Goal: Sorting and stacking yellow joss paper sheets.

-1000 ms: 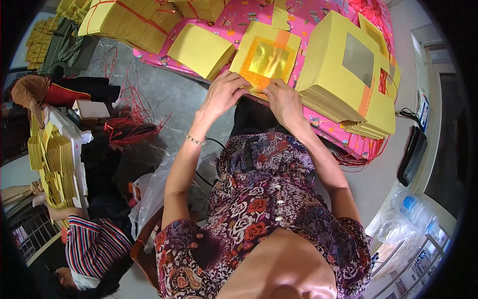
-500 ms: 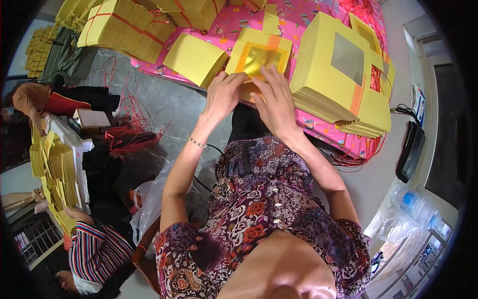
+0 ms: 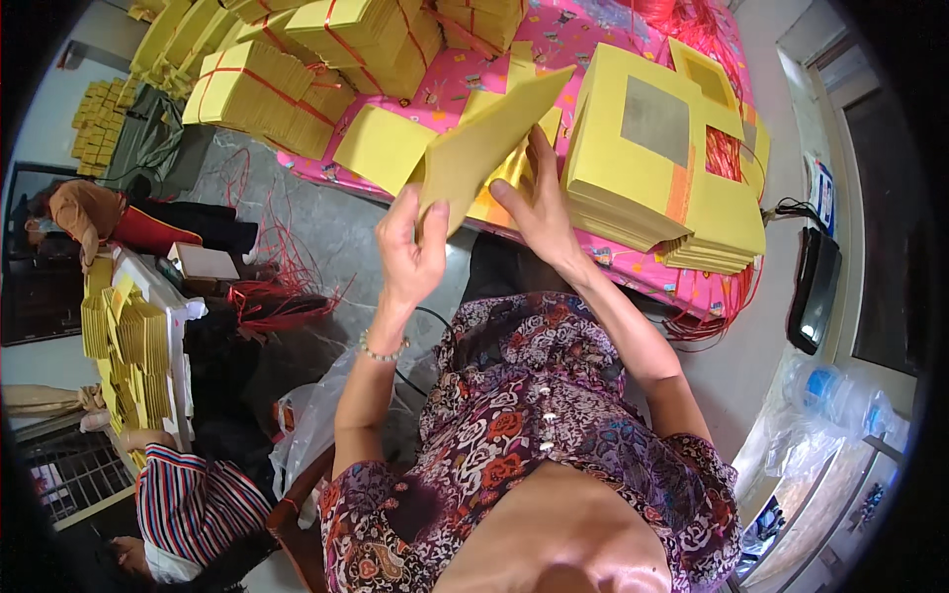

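Observation:
My left hand (image 3: 413, 247) pinches the lower left part of a yellow paper sheet (image 3: 484, 138), thumb on its front, and the sheet stands tilted on the table's near edge. To its right, my right hand (image 3: 542, 217) spreads thumb and fingers over a shiny gold patch on a yellow paper (image 3: 504, 203), partly hidden behind the raised sheet. A small pile of plain yellow paper (image 3: 384, 148) lies to the left of the raised sheet. On the right, near my right hand, sits a thick stack of yellow paper (image 3: 603, 128) with a silvery rectangle on top.
Bundles of yellow paper (image 3: 262, 94) tied with red string stand at the back left of the pink patterned table cover (image 3: 361, 193). Red string (image 3: 282, 301) lies on the grey floor. Two people sit at the left by another table (image 3: 176, 336) of yellow paper.
My left hand has moved left and down and now holds a yellow sheet raised on edge. My right hand stays over the gold patch, its fingers shifted slightly. The view has shifted a little.

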